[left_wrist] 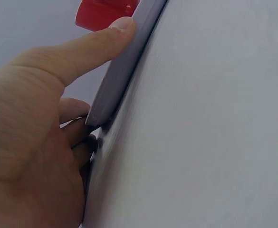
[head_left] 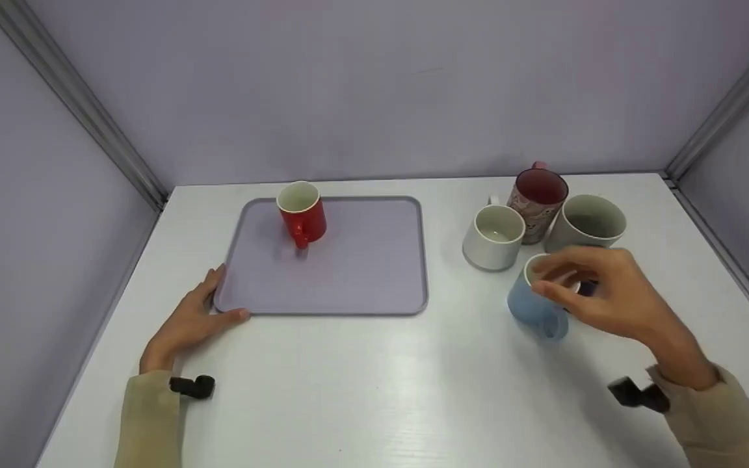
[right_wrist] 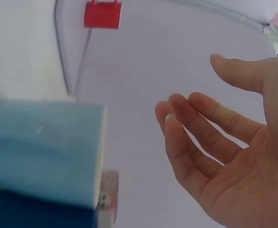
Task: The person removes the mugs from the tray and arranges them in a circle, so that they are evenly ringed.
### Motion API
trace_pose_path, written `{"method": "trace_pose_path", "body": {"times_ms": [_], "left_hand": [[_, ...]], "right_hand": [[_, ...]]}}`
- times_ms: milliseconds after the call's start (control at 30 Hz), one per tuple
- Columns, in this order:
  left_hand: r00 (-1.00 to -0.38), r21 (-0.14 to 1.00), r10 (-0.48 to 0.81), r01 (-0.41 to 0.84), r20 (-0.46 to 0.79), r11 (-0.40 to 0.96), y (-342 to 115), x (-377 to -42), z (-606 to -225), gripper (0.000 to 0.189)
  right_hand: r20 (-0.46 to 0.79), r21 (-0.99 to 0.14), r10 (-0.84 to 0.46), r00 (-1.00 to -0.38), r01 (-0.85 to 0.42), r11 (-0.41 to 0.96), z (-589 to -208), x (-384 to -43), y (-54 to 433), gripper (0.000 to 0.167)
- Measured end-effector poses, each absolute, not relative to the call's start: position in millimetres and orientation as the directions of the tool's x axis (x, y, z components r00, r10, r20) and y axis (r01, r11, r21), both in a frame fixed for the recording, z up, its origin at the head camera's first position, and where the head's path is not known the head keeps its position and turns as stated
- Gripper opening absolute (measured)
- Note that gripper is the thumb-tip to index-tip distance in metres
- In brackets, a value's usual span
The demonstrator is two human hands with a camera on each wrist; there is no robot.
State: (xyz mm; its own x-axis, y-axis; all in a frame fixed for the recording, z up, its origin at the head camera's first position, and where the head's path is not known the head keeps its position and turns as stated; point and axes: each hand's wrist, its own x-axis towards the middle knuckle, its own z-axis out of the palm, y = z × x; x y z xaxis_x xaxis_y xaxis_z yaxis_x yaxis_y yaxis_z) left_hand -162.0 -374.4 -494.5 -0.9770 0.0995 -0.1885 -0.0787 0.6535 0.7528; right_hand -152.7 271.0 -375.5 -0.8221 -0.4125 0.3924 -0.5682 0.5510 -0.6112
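My left hand [head_left: 189, 322] rests at the near left corner of the grey tray [head_left: 374, 279]. Its thumb [left_wrist: 93, 50] lies straight against the near rim, and the other fingers touch the left side. A red mug [head_left: 306, 221] stands upright on the tray, handle toward me. Over the light blue mug [head_left: 530, 302] hovers my right hand [head_left: 608, 292], its fingers loosely bent and holding nothing. In the right wrist view a gap separates those fingers from the light blue mug [right_wrist: 43, 152]. A dark blue mug [right_wrist: 39, 211] beside it is mostly hidden by the hand in the head view.
Behind the light blue mug stand a white mug [head_left: 491, 247], a patterned mug with a dark red inside [head_left: 530, 211] and a wide pale mug [head_left: 582, 224], close together. The white table [head_left: 348, 390] is bounded by pale panels [head_left: 374, 117] at the back and sides.
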Motion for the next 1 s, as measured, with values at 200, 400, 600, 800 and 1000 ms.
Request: {"method": "trace_pose_path", "body": {"times_ms": [200,400,600,800,1000], "left_hand": [[-0.978,0.762,0.101,-0.077,-0.185,0.643,-376,-161,-493,0.114],[-0.977,0.761,0.098,-0.081,-0.187,0.644,-376,-161,-493,0.115],[-0.977,0.760,0.094,-0.088,-0.193,0.644,-370,-161,-495,0.114],[-0.975,0.757,0.099,-0.088,-0.198,0.648,-370,-161,-495,0.114],[-0.977,0.760,0.100,-0.080,-0.188,0.645,-378,-158,-492,0.116]], "right_hand": [[0.327,-0.643,-0.562,-0.760,-0.614,0.458,-346,-205,162,0.030],[0.196,-0.727,-0.594,-0.781,-0.522,0.447,-364,-252,55,0.042],[0.065,-0.811,-0.517,-0.853,-0.347,0.470,-404,-283,-10,0.047],[0.025,-0.889,-0.437,-0.899,-0.219,0.401,-436,-295,-37,0.049],[-0.018,-0.973,-0.406,-0.913,-0.077,0.216,-455,-289,-67,0.048]]}}
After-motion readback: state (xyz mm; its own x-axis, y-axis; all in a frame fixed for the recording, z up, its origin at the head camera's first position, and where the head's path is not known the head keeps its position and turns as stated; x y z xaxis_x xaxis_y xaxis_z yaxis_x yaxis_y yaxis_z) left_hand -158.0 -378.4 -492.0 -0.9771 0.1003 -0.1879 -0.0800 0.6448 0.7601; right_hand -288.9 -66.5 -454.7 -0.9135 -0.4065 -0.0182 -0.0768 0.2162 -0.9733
